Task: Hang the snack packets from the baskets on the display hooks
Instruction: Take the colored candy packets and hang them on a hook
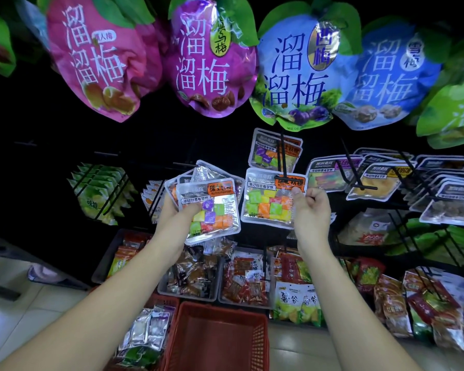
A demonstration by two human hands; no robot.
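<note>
My left hand (176,212) grips a fanned stack of clear candy packets (212,207) with coloured cubes and orange labels, held up left of centre. My right hand (310,207) pinches the right edge of one more such packet (268,202); its top lies at the tip of a black display hook (283,156). Behind it on that hook hang similar packets (268,148). A red basket (217,336) stands on the floor below, its visible inside bare. Left of it, another red basket (169,301) holds silver packets (145,330).
Large plum bags (212,57) hang overhead in pink, purple, blue and green. More hooks with flat packets (381,180) fill the right. Green packets (99,188) hang at the left. Grey bins (190,277) of wrapped snacks stand below the hooks.
</note>
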